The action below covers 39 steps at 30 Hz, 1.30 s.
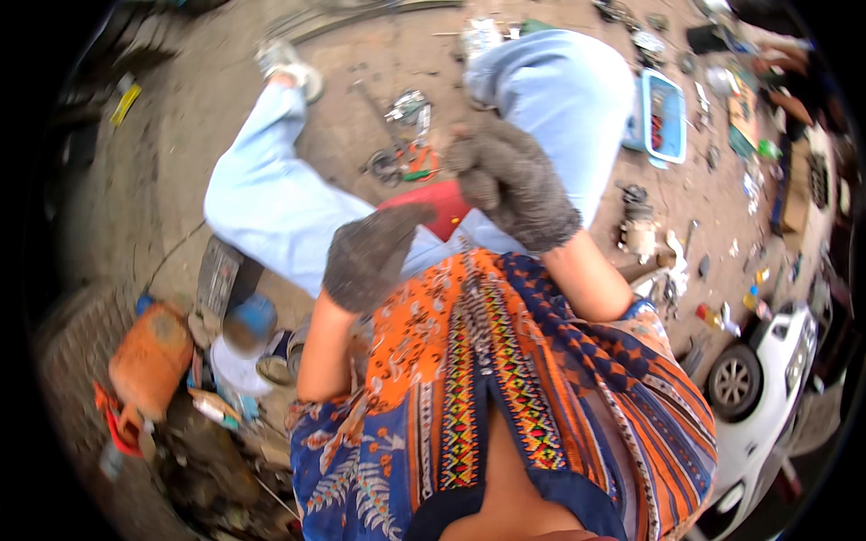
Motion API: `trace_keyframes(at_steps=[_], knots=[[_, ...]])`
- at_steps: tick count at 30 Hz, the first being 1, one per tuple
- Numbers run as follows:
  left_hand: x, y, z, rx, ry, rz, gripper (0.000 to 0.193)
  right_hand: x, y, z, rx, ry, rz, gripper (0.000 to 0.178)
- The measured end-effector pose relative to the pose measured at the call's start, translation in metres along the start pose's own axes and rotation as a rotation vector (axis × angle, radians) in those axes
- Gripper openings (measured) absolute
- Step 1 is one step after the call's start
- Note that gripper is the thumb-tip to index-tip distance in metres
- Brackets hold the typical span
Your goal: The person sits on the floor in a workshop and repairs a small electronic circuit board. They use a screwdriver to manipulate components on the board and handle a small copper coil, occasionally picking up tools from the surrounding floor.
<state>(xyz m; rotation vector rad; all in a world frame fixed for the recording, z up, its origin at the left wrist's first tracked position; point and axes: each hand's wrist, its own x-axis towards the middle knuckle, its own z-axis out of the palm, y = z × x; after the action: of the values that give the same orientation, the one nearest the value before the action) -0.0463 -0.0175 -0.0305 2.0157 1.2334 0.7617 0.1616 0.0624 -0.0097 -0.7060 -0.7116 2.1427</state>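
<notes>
Both my hands wear dark grey knitted work gloves and are held above my lap. My left hand (pixel 368 257) is smeared by motion and points inward, so its fingers cannot be made out. My right hand (pixel 516 185) is raised a little farther out, its fingers curled in; whatever it may hold is hidden. Between my hands and behind them shows a red surface (pixel 437 200) between my legs. Just beyond it on the ground lie orange-handled pliers (pixel 420 160), a green-handled tool (pixel 419 176) and a crumpled shiny silver piece (pixel 408 105).
A blue plastic basket (pixel 663 117) with red items stands right of my knee. A metal mechanical part (pixel 640 230) lies nearer. On the left are an orange gas cylinder (pixel 152 356) and a blue can (pixel 249 323). A white car (pixel 767 397) and another person's arm (pixel 789 104) are at right.
</notes>
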Motion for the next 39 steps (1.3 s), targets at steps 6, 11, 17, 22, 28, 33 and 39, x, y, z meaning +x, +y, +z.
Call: trace_keyframes(at_steps=[6, 11, 17, 22, 28, 33, 39], knots=[[0.0, 0.007, -0.01, -0.224, -0.033, -0.189, 0.023, 0.008, -0.006, 0.006, -0.319, 0.108, -0.033, 0.023], [0.005, 0.019, -0.028, -0.153, -0.104, -0.141, 0.025, 0.01, 0.001, -0.005, -0.609, 0.056, -0.224, 0.025], [0.012, 0.044, -0.062, -0.218, -0.228, -0.171, 0.02, 0.01, 0.011, -0.009, -1.441, -0.022, -0.658, 0.029], [0.007, 0.05, -0.079, -0.389, -0.018, -0.257, 0.013, 0.009, 0.006, 0.001, -1.797, -0.243, -0.617, 0.028], [0.027, 0.014, -0.101, -0.358, 0.115, -0.298, 0.012, 0.002, 0.014, 0.002, -1.183, -0.589, -0.623, 0.022], [0.029, -0.013, -0.067, -0.443, 0.026, -0.245, 0.012, -0.01, -0.007, 0.021, -0.361, -0.598, -0.148, 0.016], [0.03, -0.017, 0.001, -0.371, 0.03, -0.284, 0.014, -0.008, -0.002, 0.017, 0.03, -0.062, 0.069, 0.029]])
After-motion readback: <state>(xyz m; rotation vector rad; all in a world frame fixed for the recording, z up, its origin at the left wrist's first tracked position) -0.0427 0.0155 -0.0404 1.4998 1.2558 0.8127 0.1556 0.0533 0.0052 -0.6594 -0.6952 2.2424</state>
